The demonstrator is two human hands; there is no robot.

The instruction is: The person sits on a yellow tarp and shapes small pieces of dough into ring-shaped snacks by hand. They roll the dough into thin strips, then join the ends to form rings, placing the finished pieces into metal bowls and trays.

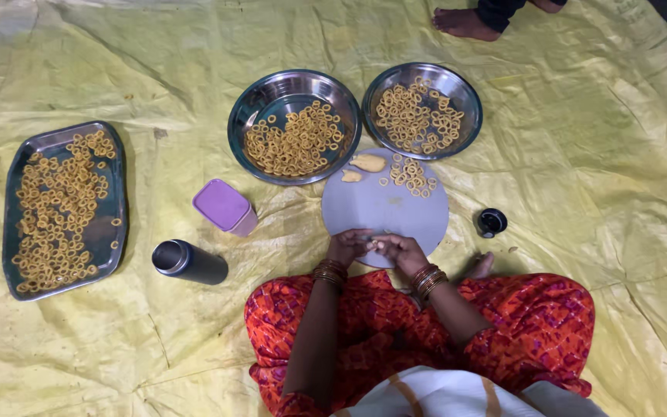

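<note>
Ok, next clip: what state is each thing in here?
Left hand: pinching a small dough piece with the right hand.
Right hand: fingertips meeting the left's.
Round board: flat, bearing dough lumps and a few rings.
Left bowl: partly filled with rings.
Right bowl: partly filled.
Rectangular tray: mostly covered with rings.
Purple-lidded box: closed.
Steel flask: lying, uncapped.
Black cap: off, apart.

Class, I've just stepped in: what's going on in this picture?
A person sits cross-legged on a yellow sheet, left hand and right hand together pinching a small piece of dough over a round grey board. On the board's far side lie two dough lumps and some finished dough rings. Two round steel plates and a rectangular tray hold many more rings. A purple-lidded container, a steel flask and its black cap lie nearby.
</note>
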